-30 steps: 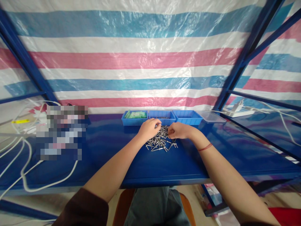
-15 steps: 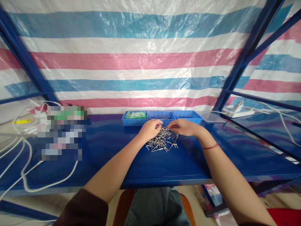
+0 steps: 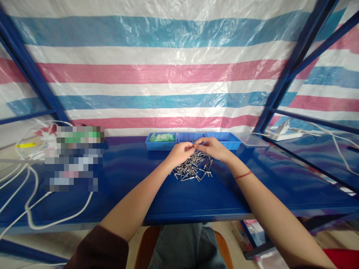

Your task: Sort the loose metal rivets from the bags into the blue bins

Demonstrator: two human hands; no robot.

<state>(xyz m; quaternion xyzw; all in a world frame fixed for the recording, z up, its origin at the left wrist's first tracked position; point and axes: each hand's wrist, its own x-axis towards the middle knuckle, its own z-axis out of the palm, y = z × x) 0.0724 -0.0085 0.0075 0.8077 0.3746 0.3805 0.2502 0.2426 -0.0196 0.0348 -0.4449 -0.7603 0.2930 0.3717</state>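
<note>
A loose pile of silver blind rivets (image 3: 193,168) lies on the blue table. Over its far side, my left hand (image 3: 180,154) is closed, thumb and fingers curled in a pinch. My right hand (image 3: 212,148) meets it from the right, also pinching, so the fingertips of both hands touch or nearly touch. Whatever sits between the fingertips is too small to make out. Just behind the hands stands a blue three-part bin (image 3: 161,147); green packets (image 3: 162,137) fill its left compartment, a few rivets show in the middle one.
A clear plastic lid (image 3: 254,140) lies right of the bin. Further right is a white power strip (image 3: 286,133). White cables (image 3: 33,201) loop over the table's left side, beside a blurred patch. Blue frame posts (image 3: 297,67) and a striped sheet (image 3: 174,71) close off the back.
My right hand has moved left, bringing its fingertips to those of my left hand. My left hand has shifted only slightly. The rivet pile looks much the same.
</note>
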